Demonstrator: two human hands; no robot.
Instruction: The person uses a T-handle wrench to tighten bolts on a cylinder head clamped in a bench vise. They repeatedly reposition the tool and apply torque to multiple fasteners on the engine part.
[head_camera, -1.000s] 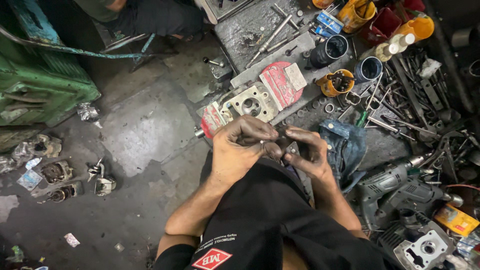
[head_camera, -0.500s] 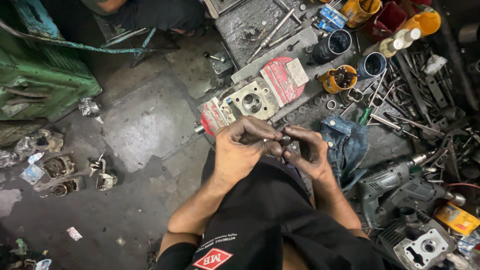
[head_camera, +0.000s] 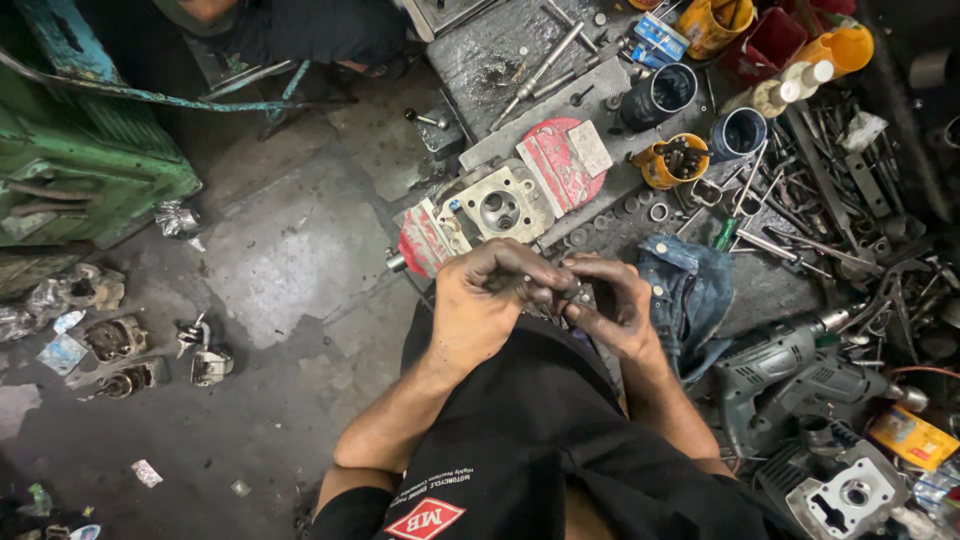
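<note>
Both hands met over the lap. The left hand (head_camera: 480, 310) curled its grip shut around a small dark metal part (head_camera: 572, 293), and the right hand (head_camera: 615, 305) pinched the same piece from the other side. Both sets of fingers looked greasy, so the part could probably have slipped and dropped among the scattered steel tools (head_camera: 800, 190) and the crumpled blue denim rag (head_camera: 690, 290) on the oily concrete floor (head_camera: 290, 250), where it would be hard to find.

Cylinder head (head_camera: 500, 208) lies beyond the hands (head_camera: 545, 300) (drill (head_camera: 790, 365) right).
</note>
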